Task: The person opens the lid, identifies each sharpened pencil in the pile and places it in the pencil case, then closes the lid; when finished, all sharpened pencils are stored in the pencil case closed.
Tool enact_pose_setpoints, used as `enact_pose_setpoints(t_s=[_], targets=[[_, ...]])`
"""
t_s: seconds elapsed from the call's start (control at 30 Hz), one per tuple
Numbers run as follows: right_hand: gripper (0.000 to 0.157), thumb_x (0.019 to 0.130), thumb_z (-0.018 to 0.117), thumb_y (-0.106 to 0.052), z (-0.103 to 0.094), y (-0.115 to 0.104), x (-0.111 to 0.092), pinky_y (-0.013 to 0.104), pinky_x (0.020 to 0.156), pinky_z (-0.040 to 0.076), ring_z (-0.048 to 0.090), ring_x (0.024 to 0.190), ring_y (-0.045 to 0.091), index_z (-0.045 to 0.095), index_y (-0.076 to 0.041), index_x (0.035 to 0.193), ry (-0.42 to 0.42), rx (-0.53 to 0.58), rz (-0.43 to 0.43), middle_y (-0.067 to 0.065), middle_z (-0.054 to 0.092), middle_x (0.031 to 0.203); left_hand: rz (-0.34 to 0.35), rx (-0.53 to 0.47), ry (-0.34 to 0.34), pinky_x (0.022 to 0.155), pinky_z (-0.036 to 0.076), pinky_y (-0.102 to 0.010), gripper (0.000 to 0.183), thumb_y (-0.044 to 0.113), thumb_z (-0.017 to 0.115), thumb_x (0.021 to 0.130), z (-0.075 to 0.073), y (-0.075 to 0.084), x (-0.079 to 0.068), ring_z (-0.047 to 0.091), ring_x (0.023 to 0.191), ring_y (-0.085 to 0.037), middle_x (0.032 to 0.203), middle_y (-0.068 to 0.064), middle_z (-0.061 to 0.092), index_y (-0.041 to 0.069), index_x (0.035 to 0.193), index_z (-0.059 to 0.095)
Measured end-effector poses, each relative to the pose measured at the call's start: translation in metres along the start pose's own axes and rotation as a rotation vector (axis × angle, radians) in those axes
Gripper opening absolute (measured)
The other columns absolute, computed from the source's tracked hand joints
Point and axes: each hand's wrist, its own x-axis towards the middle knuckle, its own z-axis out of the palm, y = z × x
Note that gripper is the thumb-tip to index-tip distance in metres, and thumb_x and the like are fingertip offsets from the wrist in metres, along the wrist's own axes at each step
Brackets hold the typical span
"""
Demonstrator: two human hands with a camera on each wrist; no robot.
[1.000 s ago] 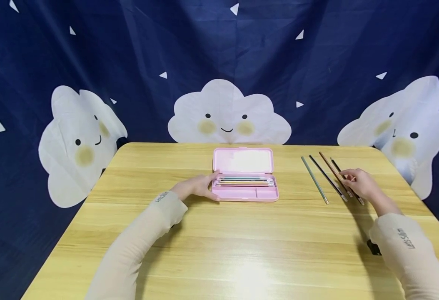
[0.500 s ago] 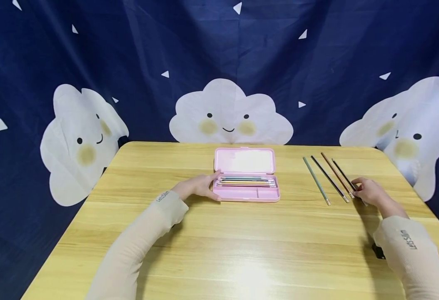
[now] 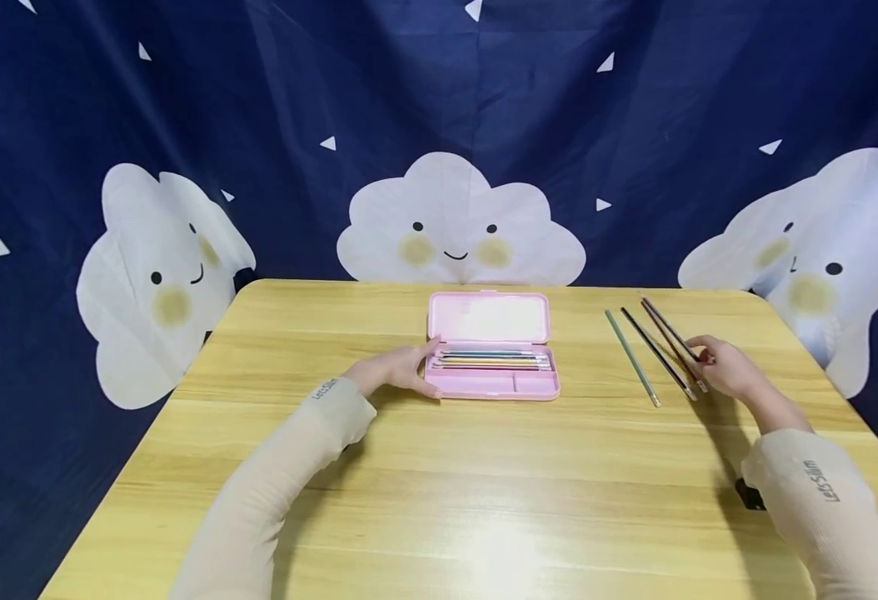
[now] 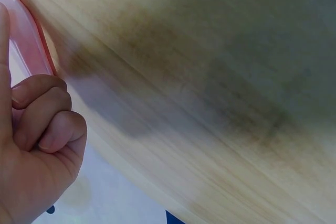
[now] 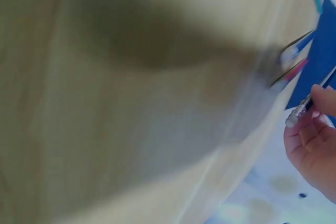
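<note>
In the head view my left hand (image 3: 394,371) grips the left end of an open pink pencil case (image 3: 476,383), thumb at the front and a finger at the back. Several pencils (image 3: 487,360) lie in its rear compartment. My right hand (image 3: 727,367) pinches a dark pencil (image 3: 675,335) near its eraser end, lifted off the table; the right wrist view shows this pencil (image 5: 310,103) between thumb and fingers. Below it lies a brown pencil (image 3: 695,379), partly covered. Left of that are a dark blue pencil (image 3: 658,353) and a green pencil (image 3: 632,358).
The wooden table (image 3: 439,475) carries the case at its back middle and the loose pencils at its back right. The case's lid (image 3: 487,318) stands open at the rear. A dark blue curtain (image 3: 281,100) with white clouds hangs behind the table.
My right hand has slid toward the dark pencil's eraser end, picked it up and moved it left over the brown pencil. My left hand stays on the case.
</note>
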Motion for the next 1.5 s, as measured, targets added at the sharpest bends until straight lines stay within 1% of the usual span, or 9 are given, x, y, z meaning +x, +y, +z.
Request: enact_pose_setpoints(t_s=[0.17, 0.27, 0.4, 0.47, 0.67, 0.87, 1.13, 1.33, 1.5], targets=[[0.027, 0.079, 0.054, 0.011, 0.004, -0.027, 0.017, 0.031, 0.06, 0.035, 0.042, 0.065, 0.015, 0.053, 0.011, 0.106, 0.044, 0.02, -0.13, 0.01, 0.051, 0.073, -0.004, -0.007, 0.012, 0.109, 0.023, -0.04, 0.107, 0.044, 0.072, 0.075, -0.003, -0.001, -0.002, 0.029, 0.132, -0.032, 0.144, -0.027, 0.026, 0.008, 0.147, 0.002], [0.027, 0.076, 0.056, 0.014, 0.009, -0.045, 0.025, 0.031, 0.06, 0.036, 0.041, 0.065, 0.014, 0.056, 0.011, 0.103, 0.078, 0.035, -0.218, 0.01, 0.049, 0.072, 0.0, 0.008, 0.008, 0.108, 0.024, -0.04, 0.107, 0.045, 0.071, 0.074, -0.004, 0.0, -0.002, 0.03, 0.131, -0.033, 0.143, -0.027, 0.026, 0.009, 0.147, 0.003], [0.027, 0.075, 0.059, 0.015, 0.018, -0.07, 0.035, 0.03, 0.06, 0.038, 0.043, 0.067, 0.014, 0.06, 0.009, 0.102, 0.076, 0.064, -0.289, 0.006, 0.05, 0.072, 0.005, 0.026, 0.006, 0.108, 0.026, -0.039, 0.107, 0.047, 0.071, 0.074, -0.002, 0.0, -0.002, 0.033, 0.129, -0.033, 0.142, -0.028, 0.029, 0.008, 0.147, 0.003], [0.025, 0.077, 0.059, 0.014, 0.022, -0.083, 0.041, 0.03, 0.06, 0.038, 0.043, 0.067, 0.014, 0.06, 0.009, 0.101, 0.046, 0.087, -0.302, 0.005, 0.05, 0.073, -0.001, 0.017, 0.006, 0.108, 0.026, -0.039, 0.107, 0.046, 0.071, 0.074, -0.002, 0.0, -0.002, 0.032, 0.13, -0.033, 0.142, -0.028, 0.028, 0.008, 0.147, 0.003], [0.025, 0.076, 0.058, 0.014, 0.039, -0.112, 0.06, 0.035, 0.065, 0.043, 0.05, 0.072, 0.02, 0.062, 0.007, 0.099, -0.05, 0.115, -0.348, 0.01, 0.055, 0.075, -0.029, -0.007, 0.001, 0.109, 0.023, -0.04, 0.107, 0.045, 0.072, 0.074, -0.003, 0.001, -0.004, 0.029, 0.131, -0.033, 0.143, -0.028, 0.025, 0.011, 0.148, 0.002], [0.025, 0.075, 0.058, 0.015, 0.058, -0.136, 0.073, 0.037, 0.066, 0.043, 0.049, 0.072, 0.021, 0.064, 0.003, 0.096, -0.116, 0.076, -0.402, 0.008, 0.054, 0.075, -0.027, 0.015, 0.004, 0.108, 0.025, -0.039, 0.105, 0.044, 0.071, 0.075, -0.003, -0.001, -0.004, 0.031, 0.13, -0.033, 0.142, -0.028, 0.028, 0.01, 0.147, 0.003], [0.029, 0.075, 0.053, 0.017, 0.079, -0.16, 0.086, 0.043, 0.083, 0.047, 0.057, 0.087, 0.027, 0.067, 0.002, 0.096, -0.209, 0.003, -0.481, 0.012, 0.063, 0.089, 0.0, 0.073, 0.011, 0.107, 0.027, -0.039, 0.106, 0.045, 0.072, 0.074, -0.004, 0.001, -0.002, 0.036, 0.128, -0.034, 0.139, -0.029, 0.033, 0.006, 0.147, 0.005], [0.031, 0.074, 0.051, 0.018, 0.09, -0.171, 0.089, 0.033, 0.071, 0.046, 0.05, 0.073, 0.019, 0.066, 0.002, 0.097, -0.259, 0.019, -0.497, 0.007, 0.054, 0.077, -0.024, 0.096, 0.004, 0.106, 0.03, -0.039, 0.106, 0.047, 0.072, 0.073, -0.003, 0.004, -0.002, 0.038, 0.126, -0.033, 0.138, -0.029, 0.035, 0.008, 0.147, 0.006], [0.031, 0.074, 0.052, 0.018, 0.097, -0.175, 0.09, 0.029, 0.067, 0.042, 0.046, 0.07, 0.016, 0.067, 0.002, 0.096, -0.246, 0.005, -0.515, 0.003, 0.049, 0.072, -0.036, 0.119, 0.002, 0.105, 0.031, -0.038, 0.107, 0.049, 0.071, 0.072, -0.003, 0.005, -0.001, 0.041, 0.124, -0.032, 0.136, -0.029, 0.037, 0.011, 0.148, 0.006]])
